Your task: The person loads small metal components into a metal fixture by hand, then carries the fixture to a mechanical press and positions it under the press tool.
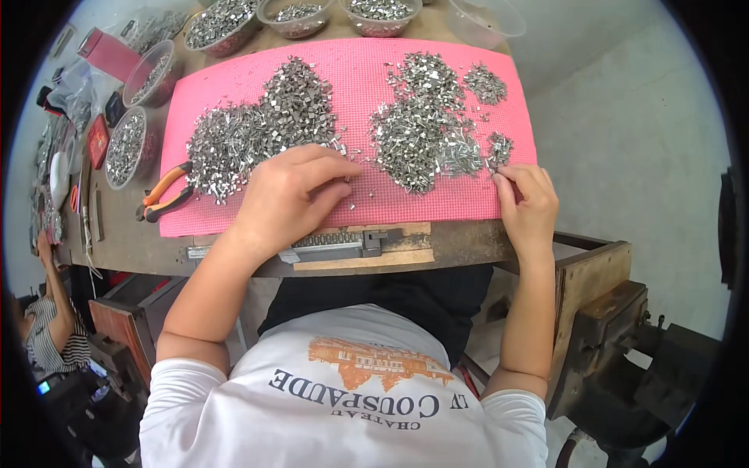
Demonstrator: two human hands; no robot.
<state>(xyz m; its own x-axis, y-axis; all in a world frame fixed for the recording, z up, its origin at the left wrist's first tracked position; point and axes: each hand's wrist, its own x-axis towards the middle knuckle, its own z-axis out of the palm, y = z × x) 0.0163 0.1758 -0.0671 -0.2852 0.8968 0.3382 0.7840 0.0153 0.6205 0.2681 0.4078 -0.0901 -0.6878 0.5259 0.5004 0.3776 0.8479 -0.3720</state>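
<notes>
Large heaps of small silvery metal pieces lie on a pink textured mat (460, 209): a left heap (296, 105) and a right heap (406, 144). My left hand (292, 191) rests at the near edge of the left heap, fingers curled and thumb bent toward the forefinger; anything between the tips is too small to name. At the mat's right edge, my right hand (529, 204) pinches thumb and forefinger together beside a small pile (499, 147); what they hold is hidden. Another small pile (485, 84) lies farther back. A few loose pieces are scattered between the heaps.
Orange-and-black pliers (165, 193) lie on the mat's left edge. Plastic tubs of metal pieces (126, 148) stand left and behind, with a clear tub (485, 22) at back right. A caliper-like metal tool (335, 246) lies along the front edge. Another person's arm (53, 273) shows far left.
</notes>
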